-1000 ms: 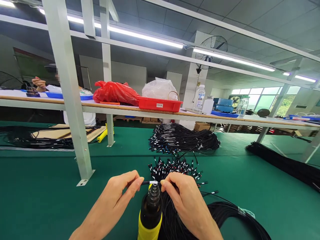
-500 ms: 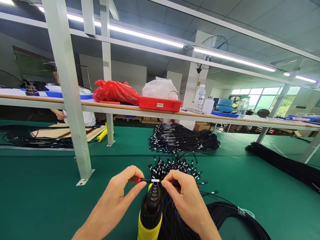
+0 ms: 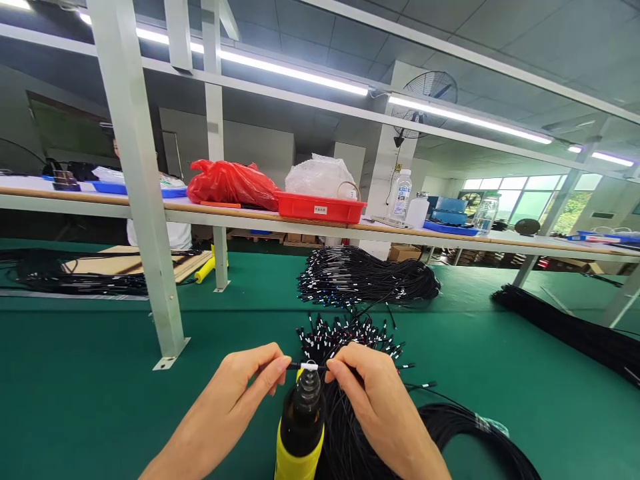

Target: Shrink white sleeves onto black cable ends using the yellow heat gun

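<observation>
Black, white-sleeved cable in the pinch of both hands, red tip now hidden, unlike before.

White tube lights glare across the top, pale windows glow at right, and wide-angle distortion stretches the edges.

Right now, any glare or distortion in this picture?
Head view: long white tube lights glare overhead; head view: glass windows look partly washed out; head view: the left foreground grey metal post leans, perhaps lens distortion; head view: the held thin white-banded black cable shows little fine detail.
</observation>
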### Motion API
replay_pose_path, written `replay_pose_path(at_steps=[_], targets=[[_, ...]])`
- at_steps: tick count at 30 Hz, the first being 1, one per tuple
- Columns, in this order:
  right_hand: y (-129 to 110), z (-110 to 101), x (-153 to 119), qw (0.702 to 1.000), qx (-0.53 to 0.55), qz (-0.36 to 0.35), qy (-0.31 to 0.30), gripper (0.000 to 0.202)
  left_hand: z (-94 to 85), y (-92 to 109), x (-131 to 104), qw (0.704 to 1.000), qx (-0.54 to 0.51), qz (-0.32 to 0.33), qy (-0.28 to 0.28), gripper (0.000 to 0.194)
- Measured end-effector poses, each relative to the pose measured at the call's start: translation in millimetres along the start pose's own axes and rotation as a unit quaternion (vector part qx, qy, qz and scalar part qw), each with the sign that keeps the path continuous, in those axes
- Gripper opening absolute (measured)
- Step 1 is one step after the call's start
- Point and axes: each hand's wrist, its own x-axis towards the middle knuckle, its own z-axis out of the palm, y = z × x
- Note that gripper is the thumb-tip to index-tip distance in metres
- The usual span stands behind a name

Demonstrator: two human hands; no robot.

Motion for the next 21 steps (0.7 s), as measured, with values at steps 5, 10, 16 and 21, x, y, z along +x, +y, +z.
replay_pose_path(at_steps=[5,10,16,21], targets=[[2.7,2.3,2.1,1.000,0.011,0.002,0.011,0.029,-0.3,2.2,-1.1,1.000,-0.009,-0.005,0.004,0.046],[2.7,3.5,1.8,0.999,0.021,0.002,0.027,0.027,0.8,3.6,0.3,1.000,-0.009,0.001,0.017,0.045],[4.6,5.8,3.3,0.997,0.058,0.005,0.040,0.021,0.0,9.5,0.8,0.998,0.008,0.018,0.051,0.031],[5.4,8.8,2.2,0.998,0.048,0.000,0.040,0.020,0.2,8.5,-1.1,0.998,0.015,0.023,0.054,0.032]])
